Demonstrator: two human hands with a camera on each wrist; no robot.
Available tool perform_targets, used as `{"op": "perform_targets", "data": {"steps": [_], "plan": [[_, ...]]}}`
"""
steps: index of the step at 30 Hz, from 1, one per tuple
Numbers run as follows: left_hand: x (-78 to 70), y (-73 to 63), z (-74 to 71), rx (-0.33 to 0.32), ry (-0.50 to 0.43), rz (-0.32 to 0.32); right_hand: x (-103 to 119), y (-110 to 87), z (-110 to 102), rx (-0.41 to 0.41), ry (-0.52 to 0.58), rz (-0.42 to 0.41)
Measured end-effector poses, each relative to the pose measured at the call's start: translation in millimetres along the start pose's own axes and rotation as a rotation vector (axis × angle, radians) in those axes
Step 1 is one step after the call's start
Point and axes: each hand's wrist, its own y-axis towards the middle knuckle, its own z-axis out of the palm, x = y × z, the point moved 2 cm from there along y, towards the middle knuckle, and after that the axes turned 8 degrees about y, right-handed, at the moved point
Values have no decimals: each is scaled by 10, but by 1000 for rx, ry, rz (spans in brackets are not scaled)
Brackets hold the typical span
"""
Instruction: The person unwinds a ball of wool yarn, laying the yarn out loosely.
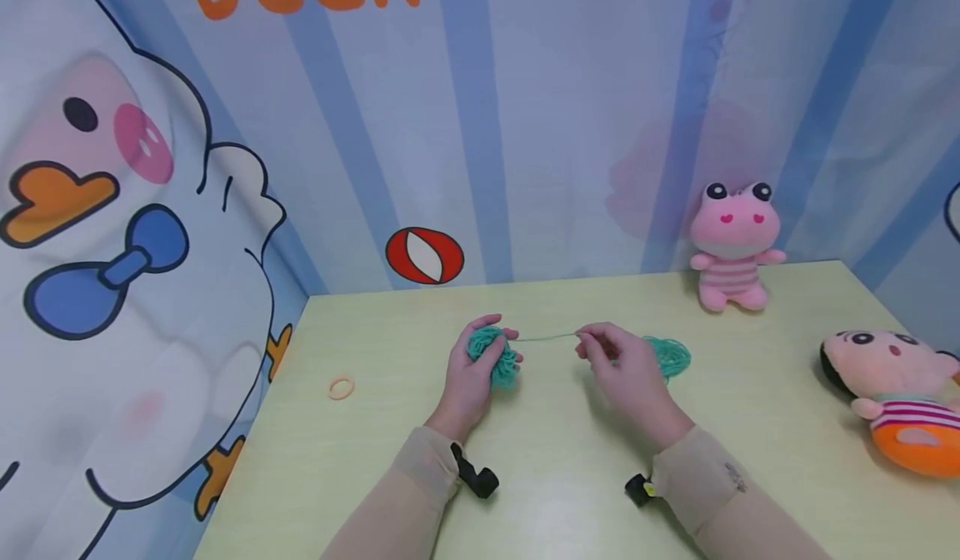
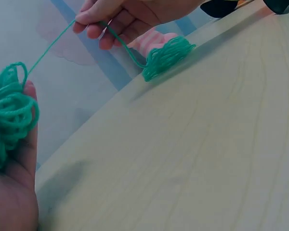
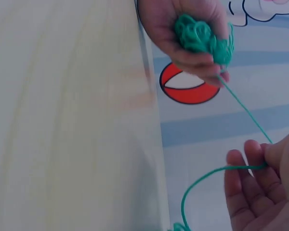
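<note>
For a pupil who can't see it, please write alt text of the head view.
A person's left hand holds a bundle of green yarn while the right hand pinches a strand stretched from it, above a pale table. More yarn lies beside the right hand; two plush toys are at right.

left sleeve (image 1: 390, 502): long, beige, loose-looking cuff | right sleeve (image 1: 738, 514): matching beige, small greyish mark (image 1: 735, 477), too small to read | left wrist device (image 1: 480, 481): black, rounded end | right wrist device (image 1: 638, 491): black, blocky, yellow-green spot (image 1: 649, 489) | left hand (image 1: 468, 382), right hand (image 1: 630, 379): bare
</note>
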Motion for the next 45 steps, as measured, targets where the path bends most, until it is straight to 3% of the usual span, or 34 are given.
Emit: {"op": "perform_targets", "data": {"steps": [5,13,25,29,35,41,45], "plan": [[23,3,-37,-23,78,-9,-10,-31,-214,-106,38,0],[1,-12,-41,-57,103,-15,-122,-71,-536,-211,97,37],[2,-2,-27,-110,31,-17,-320,-70,-910,-270,70,180],[11,17,-29,-120,-35,-12,-382,-86,-989,-295,48,221],[8,25,-33,-131,-97,-28,-427,-127,-1113,-287,-63,312],[-16,9,-33,-133,-110,-12,-476,-139,-1168,-221,-255,314],[-30,-5,-30,-105,-117,-5,-504,-137,-1142,-182,-292,311]]}}
